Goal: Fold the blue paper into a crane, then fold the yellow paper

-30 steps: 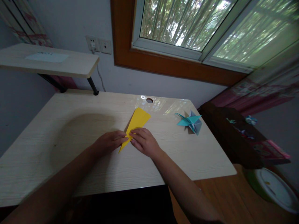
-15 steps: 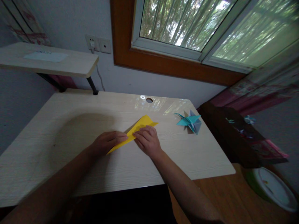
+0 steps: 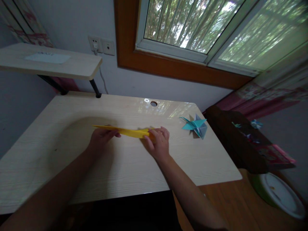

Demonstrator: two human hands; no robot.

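Note:
A folded yellow paper [image 3: 128, 131] lies as a long thin strip across the middle of the pale wooden desk [image 3: 72, 166], its point toward the left. My left hand [image 3: 101, 138] holds its left part with thumb and fingers. My right hand [image 3: 157, 142] grips its right end. A finished blue paper crane [image 3: 196, 126] sits on the desk to the right, a hand's width beyond my right hand.
A raised shelf [image 3: 77, 65] with a white sheet stands at the back left of the desk. A cable hole [image 3: 153, 103] is near the far edge. A dark cabinet [image 3: 240, 141] and a green-rimmed white bucket lid [image 3: 279, 194] stand to the right.
The yellow paper has turned counter-clockwise from pointing away from me to lying sideways. My left hand moved left and my right hand moved right along with it.

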